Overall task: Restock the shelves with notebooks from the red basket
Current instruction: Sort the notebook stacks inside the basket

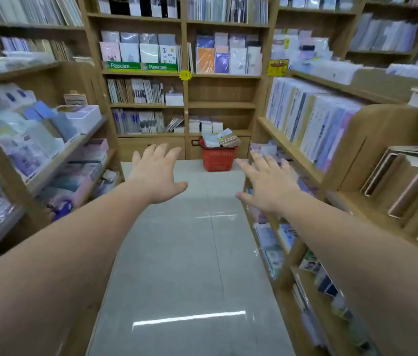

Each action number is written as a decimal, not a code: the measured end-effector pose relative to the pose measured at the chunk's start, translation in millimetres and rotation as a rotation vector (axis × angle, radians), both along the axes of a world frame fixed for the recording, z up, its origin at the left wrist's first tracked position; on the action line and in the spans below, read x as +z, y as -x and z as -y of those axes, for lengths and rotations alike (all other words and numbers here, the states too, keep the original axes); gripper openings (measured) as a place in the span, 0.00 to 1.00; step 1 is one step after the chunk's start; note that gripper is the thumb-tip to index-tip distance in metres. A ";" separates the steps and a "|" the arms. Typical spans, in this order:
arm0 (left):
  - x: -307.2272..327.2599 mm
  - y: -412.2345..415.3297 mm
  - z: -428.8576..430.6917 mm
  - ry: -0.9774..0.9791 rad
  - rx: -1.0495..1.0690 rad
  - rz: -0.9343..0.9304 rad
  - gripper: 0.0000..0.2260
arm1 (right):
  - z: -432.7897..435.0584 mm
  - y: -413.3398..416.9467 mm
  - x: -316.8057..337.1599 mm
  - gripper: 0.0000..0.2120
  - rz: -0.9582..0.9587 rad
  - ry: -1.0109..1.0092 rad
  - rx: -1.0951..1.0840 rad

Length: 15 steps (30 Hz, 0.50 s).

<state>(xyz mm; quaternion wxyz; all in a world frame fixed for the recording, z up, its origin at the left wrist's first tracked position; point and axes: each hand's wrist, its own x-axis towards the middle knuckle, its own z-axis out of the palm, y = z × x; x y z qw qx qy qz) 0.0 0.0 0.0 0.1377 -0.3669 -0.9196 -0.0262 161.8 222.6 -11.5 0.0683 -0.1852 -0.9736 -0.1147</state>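
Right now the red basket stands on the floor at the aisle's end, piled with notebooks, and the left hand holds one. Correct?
Not quite. The head view shows the left hand open, fingers spread, holding nothing. The rest stands: the basket is on the floor at the aisle's end, piled with notebooks.

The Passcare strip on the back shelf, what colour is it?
Green with white lettering: the Passcare strip, seen in the head view, the only one.
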 end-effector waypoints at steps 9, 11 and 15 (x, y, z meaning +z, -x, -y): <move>-10.2 169.4 -116.5 0.045 0.124 0.080 0.41 | -136.8 182.2 -11.3 0.42 0.027 0.098 0.016; -7.8 207.1 -143.7 0.025 0.131 0.090 0.41 | -163.7 224.0 -9.3 0.42 0.016 0.132 0.014; -19.7 289.3 -195.4 0.031 0.108 0.092 0.41 | -211.0 311.4 -19.9 0.42 0.015 0.152 0.008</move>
